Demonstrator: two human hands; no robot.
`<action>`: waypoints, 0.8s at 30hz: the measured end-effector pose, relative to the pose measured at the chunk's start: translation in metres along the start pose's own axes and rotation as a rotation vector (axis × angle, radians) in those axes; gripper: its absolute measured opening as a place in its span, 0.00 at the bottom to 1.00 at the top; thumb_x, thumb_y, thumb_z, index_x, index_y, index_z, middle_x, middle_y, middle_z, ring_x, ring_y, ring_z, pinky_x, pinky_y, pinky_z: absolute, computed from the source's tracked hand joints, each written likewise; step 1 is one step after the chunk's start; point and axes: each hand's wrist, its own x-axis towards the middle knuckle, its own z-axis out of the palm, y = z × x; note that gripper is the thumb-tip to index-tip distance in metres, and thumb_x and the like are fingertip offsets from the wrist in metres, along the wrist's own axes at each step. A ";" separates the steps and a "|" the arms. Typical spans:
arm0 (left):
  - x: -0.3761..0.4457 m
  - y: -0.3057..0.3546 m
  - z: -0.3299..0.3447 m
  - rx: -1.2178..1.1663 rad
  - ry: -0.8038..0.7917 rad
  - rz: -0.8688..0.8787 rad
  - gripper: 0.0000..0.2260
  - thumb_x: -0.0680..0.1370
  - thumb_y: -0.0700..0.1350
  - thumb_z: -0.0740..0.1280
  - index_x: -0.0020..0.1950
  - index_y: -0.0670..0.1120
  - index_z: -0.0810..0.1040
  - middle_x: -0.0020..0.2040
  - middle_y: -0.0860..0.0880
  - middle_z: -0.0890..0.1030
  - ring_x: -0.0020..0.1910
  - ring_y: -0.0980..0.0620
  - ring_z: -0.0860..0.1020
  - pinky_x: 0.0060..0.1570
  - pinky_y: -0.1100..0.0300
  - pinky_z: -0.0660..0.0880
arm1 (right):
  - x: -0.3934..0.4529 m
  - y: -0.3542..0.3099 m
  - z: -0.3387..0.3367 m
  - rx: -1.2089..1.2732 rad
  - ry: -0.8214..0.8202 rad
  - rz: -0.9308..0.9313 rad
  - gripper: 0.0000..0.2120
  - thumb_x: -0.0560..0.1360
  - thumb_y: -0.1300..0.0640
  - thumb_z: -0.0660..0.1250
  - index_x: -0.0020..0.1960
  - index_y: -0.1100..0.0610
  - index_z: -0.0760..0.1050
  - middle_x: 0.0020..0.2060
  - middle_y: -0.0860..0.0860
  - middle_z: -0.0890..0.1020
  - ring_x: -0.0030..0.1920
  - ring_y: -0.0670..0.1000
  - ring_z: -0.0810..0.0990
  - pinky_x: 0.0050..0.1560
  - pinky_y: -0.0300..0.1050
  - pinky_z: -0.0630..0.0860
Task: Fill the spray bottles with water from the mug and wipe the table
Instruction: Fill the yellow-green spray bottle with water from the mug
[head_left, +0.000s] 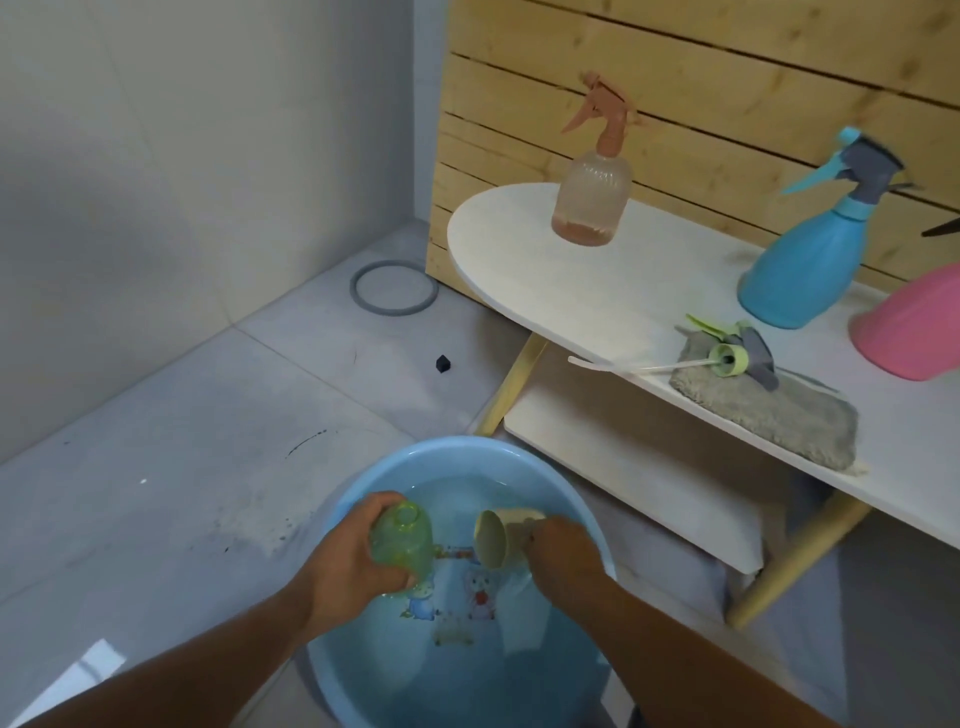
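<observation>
Spray bottles (402, 543): four; mug (501, 538): one.

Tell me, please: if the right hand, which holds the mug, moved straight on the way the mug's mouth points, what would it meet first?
Most likely the translucent green plastic bottle gripped by the left hand. The right hand tips the cream mug towards it over the blue basin; depth is unclear.

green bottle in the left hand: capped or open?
Open. The green bottle shows a bare round mouth in the left hand; its green spray head lies on the grey cloth.
</observation>
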 end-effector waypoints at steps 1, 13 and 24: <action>0.001 0.000 0.001 0.001 -0.001 -0.006 0.36 0.64 0.43 0.84 0.67 0.58 0.74 0.61 0.56 0.79 0.58 0.54 0.80 0.55 0.62 0.78 | 0.001 -0.003 0.003 -0.043 -0.002 -0.015 0.15 0.80 0.60 0.63 0.66 0.55 0.79 0.62 0.55 0.81 0.63 0.58 0.80 0.61 0.51 0.77; 0.007 0.001 0.003 -0.010 0.005 -0.015 0.35 0.65 0.43 0.85 0.66 0.59 0.74 0.62 0.58 0.78 0.59 0.56 0.79 0.59 0.59 0.79 | -0.001 -0.010 0.039 -0.231 -0.051 -0.112 0.18 0.80 0.68 0.62 0.69 0.61 0.74 0.65 0.58 0.77 0.66 0.59 0.76 0.63 0.51 0.75; 0.003 0.013 -0.006 -0.043 0.039 0.039 0.35 0.60 0.52 0.82 0.63 0.64 0.74 0.60 0.57 0.80 0.58 0.55 0.80 0.60 0.53 0.79 | -0.005 -0.002 0.035 0.657 -0.257 0.163 0.11 0.79 0.58 0.63 0.40 0.57 0.77 0.34 0.52 0.75 0.32 0.49 0.73 0.33 0.40 0.67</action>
